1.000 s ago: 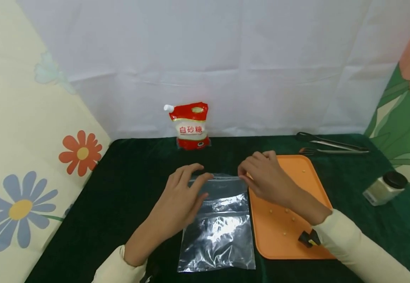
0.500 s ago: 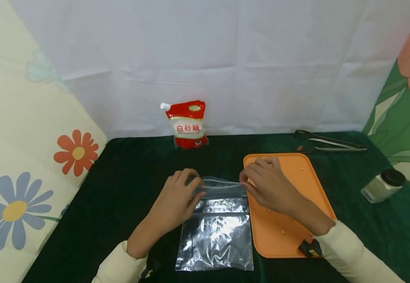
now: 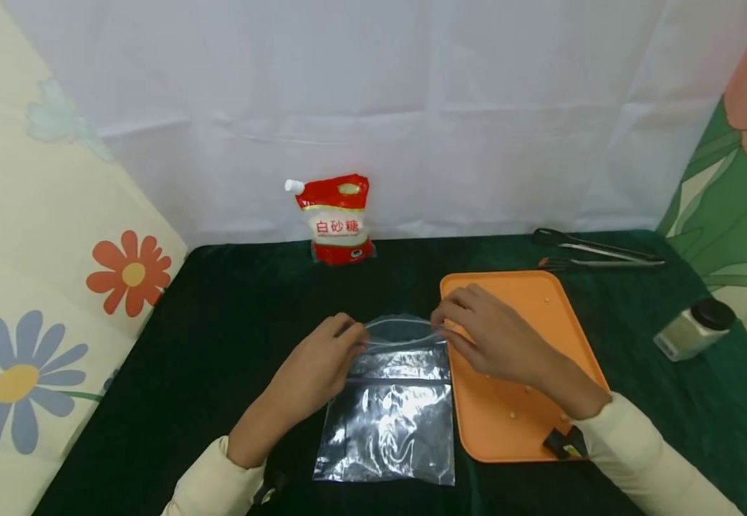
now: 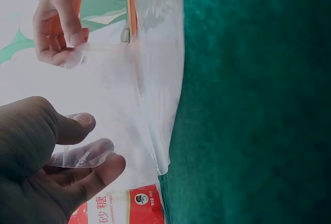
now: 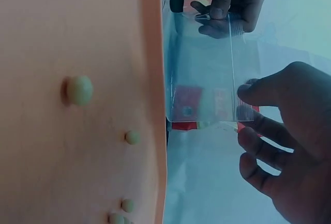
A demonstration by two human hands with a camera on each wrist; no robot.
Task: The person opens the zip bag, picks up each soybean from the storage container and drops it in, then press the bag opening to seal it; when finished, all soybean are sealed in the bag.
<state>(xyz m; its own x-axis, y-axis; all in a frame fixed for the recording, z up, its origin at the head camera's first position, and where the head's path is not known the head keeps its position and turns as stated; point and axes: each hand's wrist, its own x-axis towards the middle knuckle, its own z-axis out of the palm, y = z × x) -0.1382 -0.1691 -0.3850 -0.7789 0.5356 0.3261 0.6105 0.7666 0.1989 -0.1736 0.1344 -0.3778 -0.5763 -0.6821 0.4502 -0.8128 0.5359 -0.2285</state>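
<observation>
Fingers (image 4: 101,177) and thumb of the left hand (image 3: 315,362) pinch the far-left corner of the clear zip bag (image 3: 386,430); thumb and index finger of the right hand (image 3: 492,340) pinch the far-right corner, with the remaining fingers loosely curled. Both forearms angle inward from the near side, backs of the hands upward, and the bag's rims stand apart between them. The bag's lower part lies on the green cloth (image 3: 251,301), just left of the orange tray (image 3: 495,437), with the right hand above the tray's left edge.
</observation>
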